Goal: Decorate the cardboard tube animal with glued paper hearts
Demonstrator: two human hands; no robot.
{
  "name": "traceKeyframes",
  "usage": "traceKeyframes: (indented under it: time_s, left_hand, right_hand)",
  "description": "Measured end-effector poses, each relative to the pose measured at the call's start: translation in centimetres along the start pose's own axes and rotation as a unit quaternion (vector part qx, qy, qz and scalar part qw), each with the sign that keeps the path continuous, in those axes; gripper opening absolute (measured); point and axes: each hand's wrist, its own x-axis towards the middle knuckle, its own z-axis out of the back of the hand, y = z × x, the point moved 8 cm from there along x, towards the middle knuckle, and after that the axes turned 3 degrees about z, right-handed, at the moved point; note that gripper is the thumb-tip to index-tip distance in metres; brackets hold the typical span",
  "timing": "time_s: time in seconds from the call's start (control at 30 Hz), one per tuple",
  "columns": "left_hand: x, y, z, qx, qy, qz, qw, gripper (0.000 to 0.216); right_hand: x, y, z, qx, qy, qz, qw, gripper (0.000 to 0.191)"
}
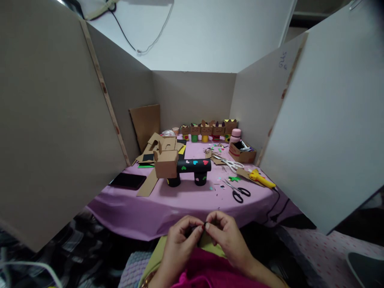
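Observation:
My left hand and my right hand meet above my lap, just in front of the table's near edge. The fingertips of both pinch a small black piece, too small to tell its kind and mostly hidden by the fingers. Beyond them on the table stands a cardboard animal figure with a box head, a black tube body with coloured hearts, and black cup legs. Black-handled scissors lie open to its right.
A yellow glue gun, white scissors, green scrap and cardboard box are at right. A dark tablet and cardboard pieces lie left. Small box-headed figures line the back. Panels enclose the table.

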Motion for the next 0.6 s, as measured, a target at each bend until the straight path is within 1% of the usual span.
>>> traceKeyframes:
  time_s: [0.07,0.13,0.2,0.27,0.37,0.43,0.53,0.6]
  left_hand:
    - [-0.2,-0.8,0.0,0.038,0.003,-0.050,0.998,0.010]
    - [-0.4,-1.3,0.0,0.068,0.008,-0.084,0.994,0.010]
    - [-0.6,-1.7,0.0,0.086,0.011,-0.100,0.991,0.010]
    - [-0.6,-1.7,0.0,0.086,0.014,-0.097,0.991,0.011]
    - [-0.5,-1.3,-0.1,0.055,0.016,-0.061,0.996,0.016]
    - [-0.3,-0.5,-0.3,0.015,0.016,-0.011,1.000,0.018]
    - [0.0,0.4,-0.5,-0.056,0.008,0.059,0.997,0.020]
    - [0.0,0.6,-0.5,-0.093,-0.005,0.078,0.993,0.021]
  right_hand:
    - [0.0,0.0,0.0,0.009,0.000,0.013,1.000,0.015]
    - [-0.1,0.0,0.0,0.014,0.004,0.026,1.000,0.014]
    - [-0.2,0.0,0.0,0.014,0.009,0.039,0.999,0.013]
    - [-0.4,0.0,0.0,0.009,0.011,0.052,0.999,0.014]
    - [-0.6,0.1,0.1,-0.015,0.009,0.072,0.997,0.015]
    - [-0.7,0.2,0.2,-0.040,0.002,0.088,0.995,0.015]
    - [-0.7,0.8,0.5,-0.090,-0.008,0.128,0.988,0.013]
    - [-0.8,1.4,0.6,-0.123,-0.010,0.162,0.979,0.012]
